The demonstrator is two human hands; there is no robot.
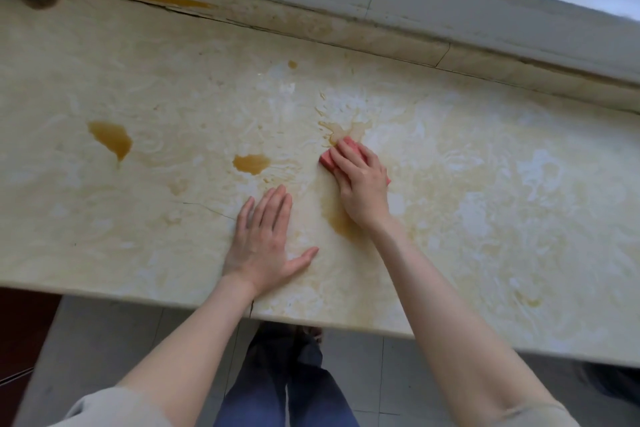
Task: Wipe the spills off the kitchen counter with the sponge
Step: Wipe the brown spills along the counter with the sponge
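Pink sponge (331, 159) sat on the counter (502, 218) under the right hand (360, 184), whose grip seemed curled over it, wiping a pale smear (344, 130). The left hand (265, 243) lay flat, fingers (277, 204) spread. Next, the amber puddles (251, 163) further left called for firm, overlapping strokes.

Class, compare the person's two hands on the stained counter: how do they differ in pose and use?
The left hand lies flat, fingers straight, holding nothing; the right hand curls over a pink rectangular sponge. The left hand sits nearer the front edge of the cream marbled counter; the right hand reaches further back, beside a pale wet spill. Both are bare and palm-down.
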